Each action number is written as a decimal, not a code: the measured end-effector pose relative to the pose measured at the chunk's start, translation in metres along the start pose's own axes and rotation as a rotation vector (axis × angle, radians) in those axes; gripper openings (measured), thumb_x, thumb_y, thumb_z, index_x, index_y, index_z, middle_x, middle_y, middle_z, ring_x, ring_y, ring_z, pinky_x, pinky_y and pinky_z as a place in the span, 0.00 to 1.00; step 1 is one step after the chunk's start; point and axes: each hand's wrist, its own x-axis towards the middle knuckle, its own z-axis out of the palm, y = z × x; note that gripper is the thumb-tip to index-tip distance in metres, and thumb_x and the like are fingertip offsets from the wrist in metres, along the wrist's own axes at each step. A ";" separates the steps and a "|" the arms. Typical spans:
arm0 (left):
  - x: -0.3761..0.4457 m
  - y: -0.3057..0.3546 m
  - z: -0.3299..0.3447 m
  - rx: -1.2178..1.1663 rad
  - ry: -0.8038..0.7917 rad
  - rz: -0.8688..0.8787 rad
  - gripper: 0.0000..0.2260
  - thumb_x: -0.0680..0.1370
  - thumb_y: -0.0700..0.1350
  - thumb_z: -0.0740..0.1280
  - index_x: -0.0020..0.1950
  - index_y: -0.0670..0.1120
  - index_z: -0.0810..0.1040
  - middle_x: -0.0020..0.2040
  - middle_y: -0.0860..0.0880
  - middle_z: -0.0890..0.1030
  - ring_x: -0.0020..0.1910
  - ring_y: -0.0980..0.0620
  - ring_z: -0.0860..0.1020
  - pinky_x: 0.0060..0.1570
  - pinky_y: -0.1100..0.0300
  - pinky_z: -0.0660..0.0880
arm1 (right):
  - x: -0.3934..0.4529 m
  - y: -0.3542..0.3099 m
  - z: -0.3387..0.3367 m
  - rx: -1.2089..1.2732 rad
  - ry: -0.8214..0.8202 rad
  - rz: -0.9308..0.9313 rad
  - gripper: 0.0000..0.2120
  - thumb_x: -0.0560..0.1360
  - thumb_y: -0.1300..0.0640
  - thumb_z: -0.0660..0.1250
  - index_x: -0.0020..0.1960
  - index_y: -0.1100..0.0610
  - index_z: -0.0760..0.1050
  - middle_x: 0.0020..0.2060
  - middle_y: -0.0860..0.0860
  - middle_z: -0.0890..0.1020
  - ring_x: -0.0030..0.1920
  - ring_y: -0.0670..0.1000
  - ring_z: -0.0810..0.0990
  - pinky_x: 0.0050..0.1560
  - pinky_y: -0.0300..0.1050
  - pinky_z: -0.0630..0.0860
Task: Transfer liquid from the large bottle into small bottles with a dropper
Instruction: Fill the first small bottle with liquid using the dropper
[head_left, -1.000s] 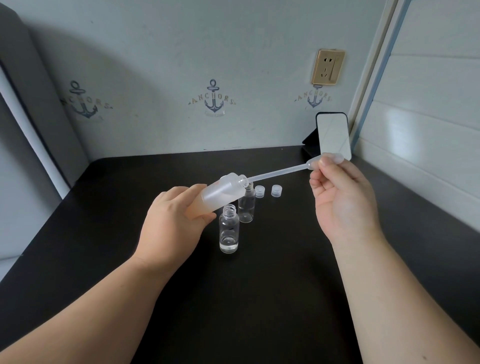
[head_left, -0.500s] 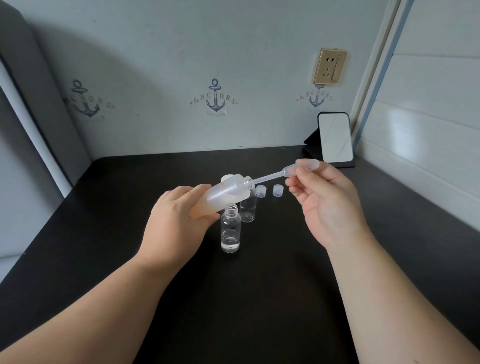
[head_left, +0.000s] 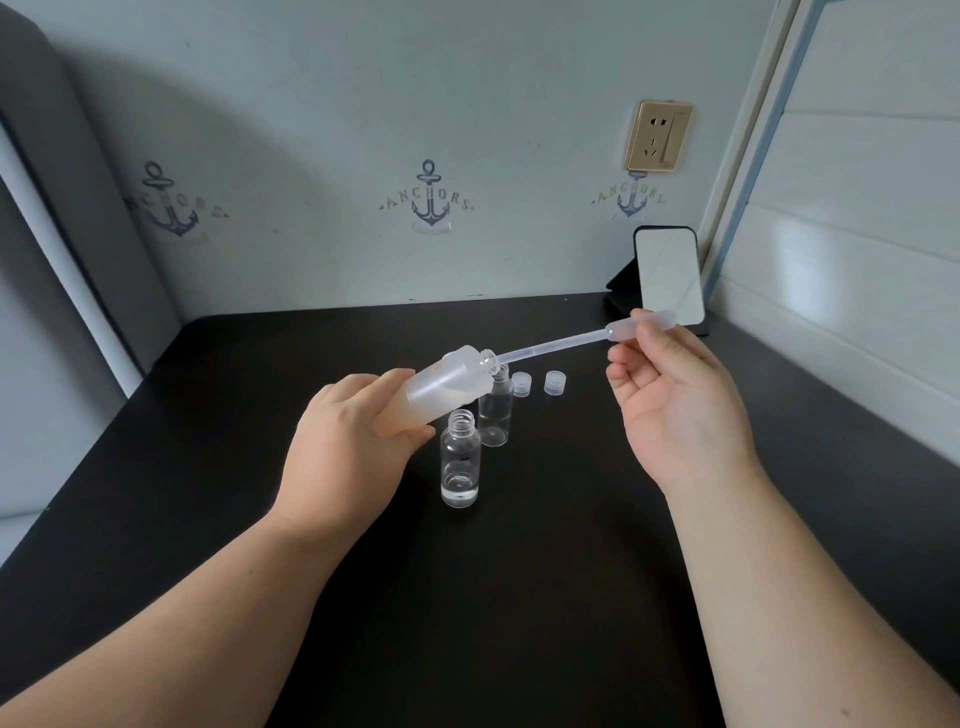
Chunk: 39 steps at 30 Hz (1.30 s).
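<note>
The left hand grips the large bottle, tilted above the surface; the right hand pinches the dropper bulb, its tip at the bottle mouth. The nearer small bottle holds only a little liquid, the farther small bottle looks empty, so most filling remains.

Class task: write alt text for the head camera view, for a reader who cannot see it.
A left hand tilts a large bottle while the right hand pinches a dropper at its mouth. Two open small bottles and two caps stand on a black table.
</note>
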 end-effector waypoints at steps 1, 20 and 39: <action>0.000 0.000 0.000 -0.006 0.002 -0.003 0.22 0.75 0.49 0.76 0.68 0.54 0.78 0.56 0.54 0.79 0.57 0.49 0.74 0.57 0.51 0.73 | 0.001 0.000 -0.001 0.012 0.005 -0.003 0.07 0.76 0.62 0.69 0.46 0.55 0.86 0.42 0.53 0.86 0.40 0.49 0.83 0.43 0.40 0.79; 0.003 -0.008 -0.001 -0.170 0.057 -0.164 0.11 0.76 0.55 0.72 0.56 0.58 0.77 0.45 0.58 0.79 0.45 0.56 0.78 0.42 0.58 0.75 | 0.004 -0.010 -0.007 0.202 0.196 0.021 0.09 0.78 0.61 0.69 0.41 0.58 0.85 0.42 0.52 0.86 0.42 0.49 0.85 0.44 0.40 0.80; 0.005 -0.007 0.004 -0.258 0.002 -0.274 0.27 0.73 0.61 0.73 0.67 0.53 0.72 0.54 0.60 0.78 0.52 0.58 0.77 0.42 0.69 0.69 | 0.004 -0.007 -0.007 0.162 0.144 0.037 0.07 0.74 0.61 0.70 0.38 0.58 0.84 0.35 0.52 0.82 0.35 0.49 0.79 0.40 0.39 0.78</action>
